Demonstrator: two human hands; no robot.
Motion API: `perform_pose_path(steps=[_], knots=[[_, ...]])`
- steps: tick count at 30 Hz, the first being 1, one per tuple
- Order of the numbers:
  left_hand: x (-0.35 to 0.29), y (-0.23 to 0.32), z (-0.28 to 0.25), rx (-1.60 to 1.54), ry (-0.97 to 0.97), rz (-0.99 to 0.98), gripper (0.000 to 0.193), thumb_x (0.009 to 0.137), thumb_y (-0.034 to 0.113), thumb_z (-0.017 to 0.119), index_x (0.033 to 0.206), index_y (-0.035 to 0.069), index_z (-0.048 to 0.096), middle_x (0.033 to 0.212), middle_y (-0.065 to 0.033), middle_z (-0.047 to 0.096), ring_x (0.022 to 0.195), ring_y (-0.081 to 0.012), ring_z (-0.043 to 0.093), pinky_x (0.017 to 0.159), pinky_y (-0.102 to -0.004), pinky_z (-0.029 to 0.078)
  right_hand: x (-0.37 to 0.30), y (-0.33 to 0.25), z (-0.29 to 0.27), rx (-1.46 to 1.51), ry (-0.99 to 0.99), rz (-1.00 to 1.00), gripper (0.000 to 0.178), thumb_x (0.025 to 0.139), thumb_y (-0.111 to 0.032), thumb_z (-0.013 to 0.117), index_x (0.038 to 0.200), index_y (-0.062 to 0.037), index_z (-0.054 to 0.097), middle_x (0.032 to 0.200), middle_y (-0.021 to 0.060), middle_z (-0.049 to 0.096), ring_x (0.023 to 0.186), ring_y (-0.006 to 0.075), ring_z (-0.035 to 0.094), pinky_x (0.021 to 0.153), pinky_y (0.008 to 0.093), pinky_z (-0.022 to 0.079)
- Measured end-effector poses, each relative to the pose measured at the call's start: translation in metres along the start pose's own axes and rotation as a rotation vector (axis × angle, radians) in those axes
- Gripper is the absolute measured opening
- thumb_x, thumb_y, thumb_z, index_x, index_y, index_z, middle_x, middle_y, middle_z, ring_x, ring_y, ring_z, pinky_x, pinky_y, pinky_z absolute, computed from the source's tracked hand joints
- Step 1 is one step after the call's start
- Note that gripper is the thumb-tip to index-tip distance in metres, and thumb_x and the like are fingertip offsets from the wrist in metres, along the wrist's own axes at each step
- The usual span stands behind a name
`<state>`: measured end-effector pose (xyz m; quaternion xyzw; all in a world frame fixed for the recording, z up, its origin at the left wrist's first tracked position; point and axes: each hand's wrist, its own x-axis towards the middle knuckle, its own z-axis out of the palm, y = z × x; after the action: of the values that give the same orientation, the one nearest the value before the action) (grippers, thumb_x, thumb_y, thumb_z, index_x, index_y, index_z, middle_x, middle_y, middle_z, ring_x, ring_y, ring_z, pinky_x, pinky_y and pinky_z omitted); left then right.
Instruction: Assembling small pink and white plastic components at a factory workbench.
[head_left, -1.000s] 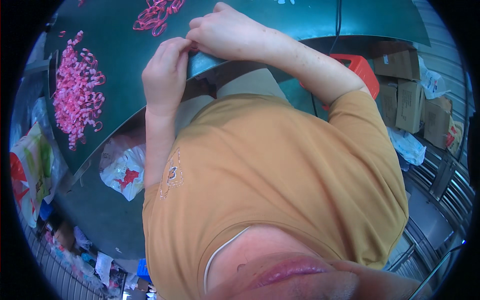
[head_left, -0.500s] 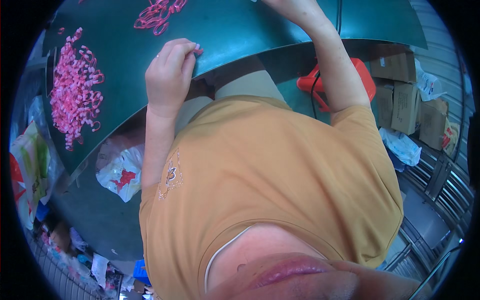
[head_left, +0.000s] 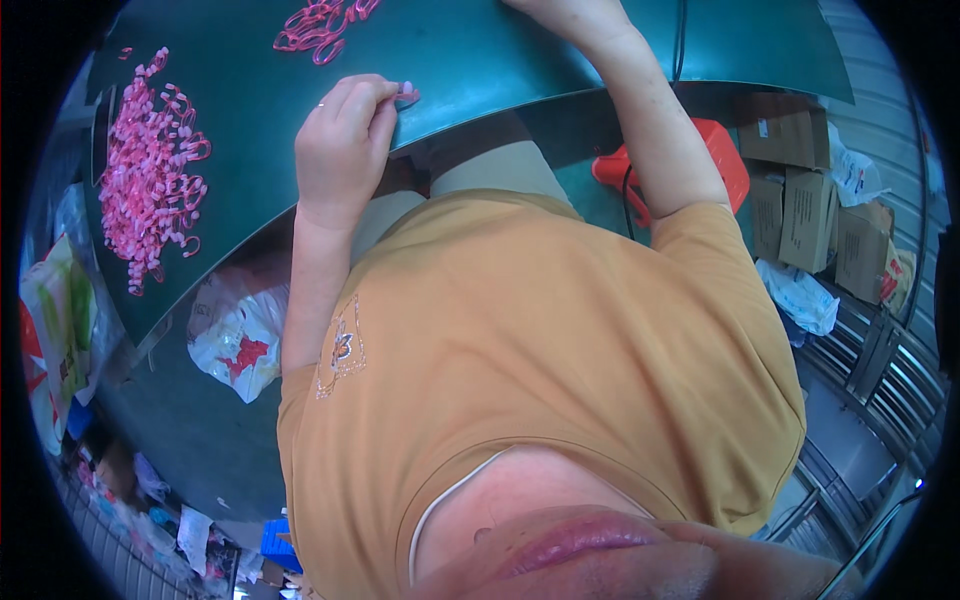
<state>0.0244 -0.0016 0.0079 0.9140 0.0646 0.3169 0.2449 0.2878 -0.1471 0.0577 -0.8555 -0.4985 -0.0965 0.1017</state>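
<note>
My left hand is over the table near its front edge, thumb and forefinger pinched on a small pink loop with a pale end. Only part of that piece sticks out past the fingertips. At the upper edge of the view is my right hand; its fingers are cut off, so what it holds does not show. Beyond my left hand lies a loose group of pink loops. A bigger heap of pink loops with pale pink pieces covers the table's left end.
The green table curves across the front. A dark cable crosses it beside my right forearm. Under it are a red plastic stool-like object at right and a white plastic bag at left. Cardboard boxes are stacked at far right.
My left hand has shifted slightly right, and more of the pink piece shows at its fingertips. My right hand has moved a little left and farther off.
</note>
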Motion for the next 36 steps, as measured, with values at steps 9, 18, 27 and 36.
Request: perform_pose_path(steps=[9, 18, 27, 36], knots=[[0.000, 0.002, -0.002, -0.064, 0.018, 0.009, 0.014, 0.094, -0.001, 0.078, 0.105, 0.004, 0.073, 0.107, -0.0099, 0.079, 0.094, -0.0288, 0.078, 0.080, -0.0378, 0.062, -0.011, -0.005, -0.002, 0.185, -0.067, -0.051, 0.024, 0.097, -0.026, 0.073, 0.097, -0.0043, 0.083, 0.099, 0.0194, 0.078, 0.096, 0.0390, 0.075, 0.090, 0.0495, 0.056], [-0.001, 0.001, -0.001, -0.030, 0.025, 0.015, 0.014, 0.093, -0.001, 0.078, 0.105, 0.005, 0.073, 0.107, -0.0098, 0.079, 0.093, -0.0284, 0.078, 0.079, -0.0376, 0.062, -0.032, -0.031, 0.002, 0.318, -0.025, -0.497, 0.012, 0.096, -0.020, 0.077, 0.103, -0.0102, 0.078, 0.100, 0.0099, 0.070, 0.096, 0.0332, 0.072, 0.086, 0.0467, 0.056], [-0.001, 0.001, -0.001, -0.022, 0.016, 0.005, 0.014, 0.093, -0.001, 0.078, 0.104, 0.005, 0.073, 0.107, -0.0092, 0.079, 0.093, -0.0278, 0.078, 0.079, -0.0375, 0.062, -0.032, -0.026, 0.002, 0.356, -0.085, -0.436, 0.017, 0.096, -0.021, 0.076, 0.108, -0.0095, 0.080, 0.097, 0.0118, 0.071, 0.096, 0.0353, 0.072, 0.086, 0.0483, 0.057], [-0.001, 0.001, -0.001, -0.006, 0.006, -0.005, 0.013, 0.094, -0.001, 0.078, 0.104, 0.005, 0.073, 0.107, -0.0091, 0.079, 0.094, -0.0267, 0.078, 0.080, -0.0370, 0.063, -0.043, -0.031, 0.003, 0.432, -0.130, -0.096, 0.025, 0.099, -0.029, 0.075, 0.100, -0.0058, 0.083, 0.098, 0.0155, 0.075, 0.098, 0.0373, 0.073, 0.091, 0.0491, 0.057]])
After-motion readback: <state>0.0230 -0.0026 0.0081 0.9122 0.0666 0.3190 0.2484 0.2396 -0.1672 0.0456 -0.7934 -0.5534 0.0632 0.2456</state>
